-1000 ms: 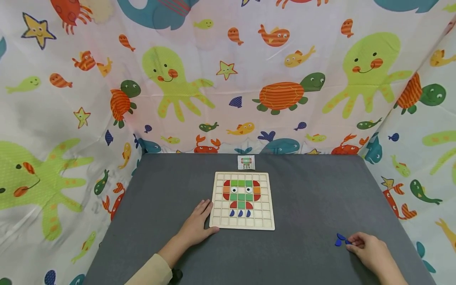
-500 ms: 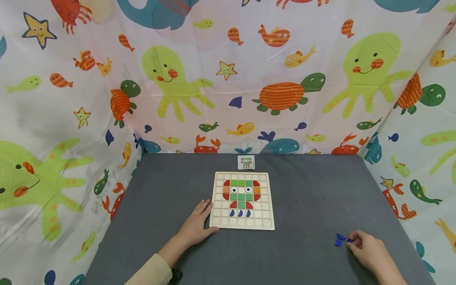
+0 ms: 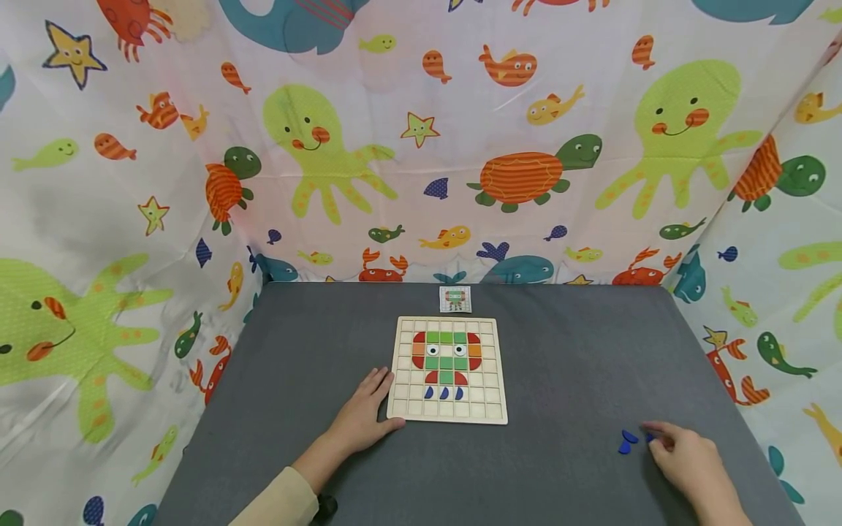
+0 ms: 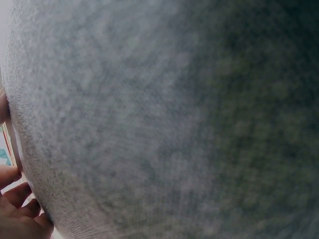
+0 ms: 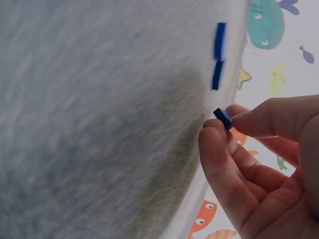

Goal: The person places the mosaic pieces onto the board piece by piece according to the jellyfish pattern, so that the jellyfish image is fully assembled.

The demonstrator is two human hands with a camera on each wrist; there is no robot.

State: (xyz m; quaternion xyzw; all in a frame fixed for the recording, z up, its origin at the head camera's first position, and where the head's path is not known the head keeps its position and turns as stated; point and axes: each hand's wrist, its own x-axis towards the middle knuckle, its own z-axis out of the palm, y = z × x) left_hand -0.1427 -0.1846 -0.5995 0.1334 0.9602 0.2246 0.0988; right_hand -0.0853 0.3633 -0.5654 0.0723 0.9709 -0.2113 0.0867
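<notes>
In the head view a square wooden grid board (image 3: pixel 487 409) lies on the dark grey table, with red, orange, green, white-eyed and blue pieces forming a figure. My left hand (image 3: pixel 363 415) rests at its lower left corner, fingers fairly straight along the edge and thumb at the bottom side. Over on the right, my right hand (image 3: pixel 687 456) pinches a small blue piece (image 5: pixel 223 119) between thumb and fingertips. Two further blue pieces, one a half-round (image 3: pixel 629 437) and the other a smaller wedge (image 3: pixel 624 447), lie just left of it.
A small picture card (image 3: pixel 455 299) with a similar coloured figure lies behind the board. The grey table (image 3: pixel 559 351) ends at a curtain (image 3: pixel 408 175) printed with sea animals, which stands behind it and on both sides.
My right hand has drawn slightly right with the pinched blue piece, widening the gap to the other two. Its index finger now reaches out straighter. The left hand and board have stayed put.
</notes>
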